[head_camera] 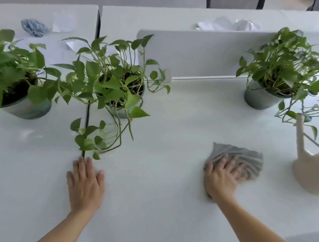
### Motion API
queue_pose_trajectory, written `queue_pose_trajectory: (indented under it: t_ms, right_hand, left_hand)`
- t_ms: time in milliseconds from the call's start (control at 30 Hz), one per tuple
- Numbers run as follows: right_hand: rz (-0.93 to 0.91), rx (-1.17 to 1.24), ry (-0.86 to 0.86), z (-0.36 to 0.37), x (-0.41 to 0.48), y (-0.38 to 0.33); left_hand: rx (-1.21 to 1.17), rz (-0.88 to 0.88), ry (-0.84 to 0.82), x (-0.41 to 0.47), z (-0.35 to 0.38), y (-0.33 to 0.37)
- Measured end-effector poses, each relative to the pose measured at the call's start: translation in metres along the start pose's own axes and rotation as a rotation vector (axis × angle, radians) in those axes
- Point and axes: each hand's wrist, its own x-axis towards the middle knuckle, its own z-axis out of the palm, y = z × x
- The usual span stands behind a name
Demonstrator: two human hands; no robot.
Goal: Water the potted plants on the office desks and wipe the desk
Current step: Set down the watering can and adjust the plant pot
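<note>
Head: right hand (220,180) presses ribbed grey cloth (247,160).

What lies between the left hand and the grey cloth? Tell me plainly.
Nothing. In the head view, the stretch of white desk between the left hand and the grey cloth is bare.

No text, label, brand or number can be read anywhere on the white desk (174,112), the plant pots (259,99) or the beige watering can (311,171) (the crumpled papers (229,24) beyond the divider (198,53) are too blurred to show any print).
</note>
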Motion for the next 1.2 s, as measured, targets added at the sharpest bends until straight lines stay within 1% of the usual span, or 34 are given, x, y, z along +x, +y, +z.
queue_pose_trajectory:
  t_ms: [100, 167, 267, 367, 400, 467, 533, 633, 667, 733, 800, 933, 1100, 1200]
  right_hand:
    - [-0.305, -0.085, -0.03, 0.019, -0.026, -0.077]
    - [-0.446, -0.121, -0.014, 0.019, -0.014, -0.122]
    - [-0.512, -0.134, -0.001, 0.016, 0.024, -0.193]
    - [-0.452, -0.076, 0.006, 0.02, 0.035, -0.255]
    - [-0.447, -0.065, 0.01, 0.022, 0.029, -0.264]
    - [-0.532, -0.094, 0.015, 0.032, 0.005, -0.267]
    - [-0.681, -0.139, 0.012, 0.045, -0.024, -0.255]
    - [-0.895, -0.145, -0.04, 0.058, -0.063, -0.221]
    - [-0.941, -0.148, -0.041, 0.061, -0.071, -0.206]
    - [-0.972, -0.17, -0.029, 0.063, -0.077, -0.165]
    - [-0.921, -0.201, -0.026, 0.061, -0.074, -0.114]
    - [-0.719, -0.219, -0.053, 0.041, -0.059, -0.021]
    - [-0.455, -0.231, -0.146, 0.004, -0.042, 0.064]
    - [-0.333, -0.222, -0.19, -0.018, -0.024, 0.098]
  left_hand:
    - [-0.044, -0.02, 0.009, 0.002, 0.003, 0.004]
    - [-0.061, -0.025, 0.015, 0.002, 0.006, 0.005]
    - [-0.052, -0.019, 0.018, 0.003, 0.011, -0.001]
    - [-0.042, -0.014, 0.026, 0.008, 0.016, -0.005]
    - [-0.039, -0.013, 0.027, 0.009, 0.016, -0.005]
    - [-0.029, -0.01, 0.028, 0.008, 0.017, -0.01]
    - [-0.026, -0.008, 0.026, 0.007, 0.018, -0.014]
    - [-0.025, -0.005, 0.01, 0.009, 0.018, -0.015]
    - [-0.023, -0.009, -0.005, 0.011, 0.017, -0.015]
    - [-0.014, -0.026, -0.026, 0.013, 0.017, -0.014]
    - [0.012, -0.029, -0.066, 0.01, 0.011, -0.008]
    - [0.092, -0.029, -0.192, 0.007, -0.01, 0.004]
    - [0.156, 0.121, -0.242, -0.036, -0.03, 0.049]
    - [0.16, 0.207, -0.333, -0.057, -0.042, 0.091]
